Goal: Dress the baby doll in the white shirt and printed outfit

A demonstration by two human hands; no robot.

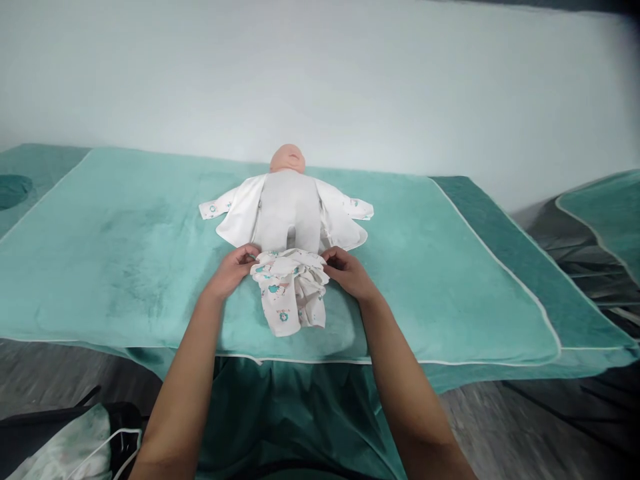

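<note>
A baby doll (285, 200) with a pinkish head and a pale grey body lies on its back, head toward the wall. Its white printed jacket (243, 210) is spread open, with the sleeves stretched out to both sides. Bunched around the doll's lower legs are white baby pants (284, 300) with a teal print. On the left of the waistband, my left hand (234, 268) pinches the cloth. My right hand (347, 270) grips the opposite side of the same waistband. The doll's feet are hidden inside the pants.
A teal cover (150, 267) with white piping lies over the long table. Behind it rises a pale wall (320, 80). Lower left, a dark chair or bag (30, 433) holds a pale patterned cloth (75, 447) and a white cord. Another teal-covered surface (610, 213) stands at the right.
</note>
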